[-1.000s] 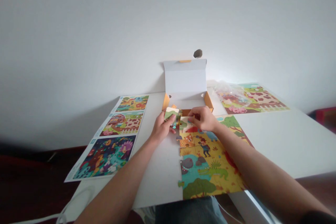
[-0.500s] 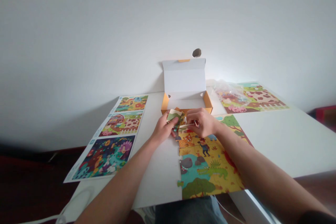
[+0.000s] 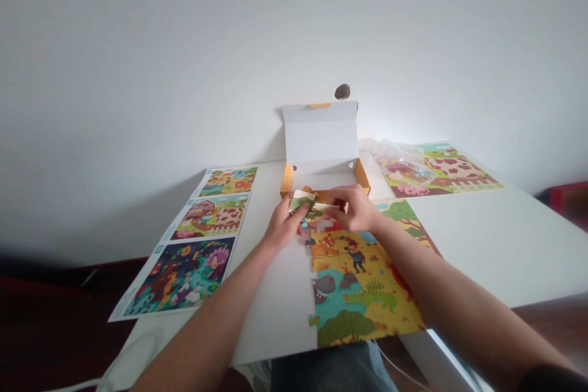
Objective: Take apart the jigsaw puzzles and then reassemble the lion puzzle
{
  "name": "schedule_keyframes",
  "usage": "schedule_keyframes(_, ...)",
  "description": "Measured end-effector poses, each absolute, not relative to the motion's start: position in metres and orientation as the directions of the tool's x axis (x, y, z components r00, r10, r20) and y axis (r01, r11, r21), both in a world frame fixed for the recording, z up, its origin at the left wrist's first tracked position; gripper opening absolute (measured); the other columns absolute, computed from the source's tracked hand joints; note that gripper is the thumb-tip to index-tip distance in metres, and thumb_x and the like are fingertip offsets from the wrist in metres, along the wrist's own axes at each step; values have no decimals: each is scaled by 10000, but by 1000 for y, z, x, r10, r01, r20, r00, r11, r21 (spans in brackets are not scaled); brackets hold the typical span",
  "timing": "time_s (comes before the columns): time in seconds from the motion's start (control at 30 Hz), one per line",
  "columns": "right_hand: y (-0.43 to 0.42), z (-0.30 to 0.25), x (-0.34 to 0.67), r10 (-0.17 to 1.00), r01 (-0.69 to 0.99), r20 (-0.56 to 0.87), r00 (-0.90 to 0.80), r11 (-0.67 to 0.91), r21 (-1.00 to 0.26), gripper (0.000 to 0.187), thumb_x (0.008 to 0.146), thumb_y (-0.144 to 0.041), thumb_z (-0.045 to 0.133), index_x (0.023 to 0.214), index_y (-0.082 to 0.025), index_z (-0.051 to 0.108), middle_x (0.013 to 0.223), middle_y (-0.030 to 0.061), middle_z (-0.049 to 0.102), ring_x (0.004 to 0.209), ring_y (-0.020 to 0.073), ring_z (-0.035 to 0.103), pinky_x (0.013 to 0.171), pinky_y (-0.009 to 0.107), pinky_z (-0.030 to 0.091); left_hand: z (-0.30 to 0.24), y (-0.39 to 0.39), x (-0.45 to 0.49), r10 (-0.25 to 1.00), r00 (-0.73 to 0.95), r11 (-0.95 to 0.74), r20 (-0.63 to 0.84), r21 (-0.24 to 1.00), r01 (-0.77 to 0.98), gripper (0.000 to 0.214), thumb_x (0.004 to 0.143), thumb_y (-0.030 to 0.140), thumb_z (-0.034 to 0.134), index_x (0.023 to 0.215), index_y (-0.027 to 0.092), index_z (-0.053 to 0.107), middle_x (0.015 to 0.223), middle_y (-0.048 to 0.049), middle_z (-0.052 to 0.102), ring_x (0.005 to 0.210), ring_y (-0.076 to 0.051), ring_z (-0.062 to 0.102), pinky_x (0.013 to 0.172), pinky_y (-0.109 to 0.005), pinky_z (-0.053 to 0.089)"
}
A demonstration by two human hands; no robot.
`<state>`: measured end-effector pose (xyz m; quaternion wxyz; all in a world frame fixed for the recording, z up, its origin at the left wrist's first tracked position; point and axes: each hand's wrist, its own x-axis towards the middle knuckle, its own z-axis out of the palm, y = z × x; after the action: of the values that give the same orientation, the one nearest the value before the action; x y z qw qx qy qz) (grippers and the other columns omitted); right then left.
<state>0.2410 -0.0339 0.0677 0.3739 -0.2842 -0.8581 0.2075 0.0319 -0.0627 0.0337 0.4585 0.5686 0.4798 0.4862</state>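
Note:
My left hand is closed around a small bunch of puzzle pieces, the top one green and cream, with the thumb pressed over it. Close by on the right, my right hand pinches a single puzzle piece, seen nearly edge-on, beside the bunch. Whether that piece touches the others I cannot tell. Below both hands lies a partly joined animal jigsaw puzzle, showing a hippo, a crocodile and a figure in a hat. My right hand and forearm cover part of its upper right area.
Behind my hands stands a yellow-orange box with its white lid raised against the wall. A picture sheet with three scenes lies at left. On the right, a clear plastic bag rests on a farm puzzle. A cable hangs at lower left.
My right hand has lifted slightly, bringing its puzzle piece up beside the bunch in my left hand. The left hand keeps its hold, nearly still.

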Motion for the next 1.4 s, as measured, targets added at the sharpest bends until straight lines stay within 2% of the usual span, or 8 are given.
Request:
schedule_keyframes(0.13, -35, 61, 232, 757, 361, 491, -432, 644, -675, 113, 794, -245, 644, 722, -165, 612, 607, -15, 591, 536, 93, 492, 549, 212, 367, 33, -62, 30, 976, 43, -215, 213, 975, 60, 438, 841, 542, 600, 1074, 172, 578, 949, -62, 635, 730, -165, 641, 450, -213, 535)
schedule_keyframes(0.27, -38, 60, 223, 804, 435, 441, -399, 590, -681, 229, 845, -380, 650, 749, -172, 641, 620, -12, 620, 537, 91, 500, 564, 218, 363, 30, -63, 29, 968, 117, -238, 224, 963, 129, 473, 760, 485, 718, 1088, 182, 560, 873, -31, 634, 689, -163, 632, 425, -205, 513)
schedule_keyframes(0.47, -41, 74, 231, 813, 649, 328, -480, 581, -490, 322, 830, -498, 648, 809, -177, 637, 719, 23, 655, 641, 140, 573, 600, 250, 356, 36, -64, 30, 965, 2, -258, 261, 954, 152, 394, 766, 430, 720, 1028, 176, 573, 802, -13, 639, 601, -135, 598, 405, -198, 497)
schedule_keyframes(0.7, -51, 81, 233, 626, 602, -15, -780, 744, -291, 393, 669, -512, 764, 927, -223, 698, 1004, 56, 653, 788, 195, 606, 605, 271, 359, 44, -62, 29, 958, -147, -237, 245, 969, 67, 397, 736, 432, 741, 980, 171, 568, 804, -19, 638, 616, -148, 620, 402, -198, 500)
schedule_keyframes(0.97, -47, 76, 231, 572, 523, 17, -820, 761, -385, 521, 657, -424, 783, 1105, -202, 635, 1008, 58, 653, 818, 195, 585, 652, 274, 390, 45, -66, 31, 963, -118, -233, 243, 968, 97, 374, 726, 412, 752, 948, 170, 573, 784, -9, 628, 611, -135, 609, 437, -195, 510)
schedule_keyframes(1.1, -43, 71, 231, 563, 487, 49, -825, 753, -443, 350, 672, -328, 762, 973, -173, 676, 949, 63, 634, 798, 183, 570, 656, 268, 409, 44, -65, 30, 965, -118, -222, 232, 971, 92, 396, 720, 428, 750, 966, 175, 568, 794, -13, 638, 622, -151, 624, 425, -201, 501)
schedule_keyframes(1.27, -37, 66, 234, 555, 353, 86, -827, 633, -689, 157, 687, -109, 643, 839, -150, 637, 749, -6, 607, 633, 104, 510, 571, 214, 380, 44, -66, 30, 964, -94, -236, 248, 964, 125, 370, 738, 424, 740, 957, 177, 572, 765, 0, 621, 606, -130, 590, 453, -195, 494)
schedule_keyframes(1.4, -29, 58, 236, 616, 194, 142, -775, 445, -874, 113, 721, -174, 647, 813, -157, 583, 662, -39, 561, 574, 90, 477, 534, 205, 371, 42, -66, 29, 952, -52, -289, 303, 940, 178, 331, 772, 403, 729, 959, 162, 600, 848, -31, 650, 723, -137, 618, 602, -203, 540)
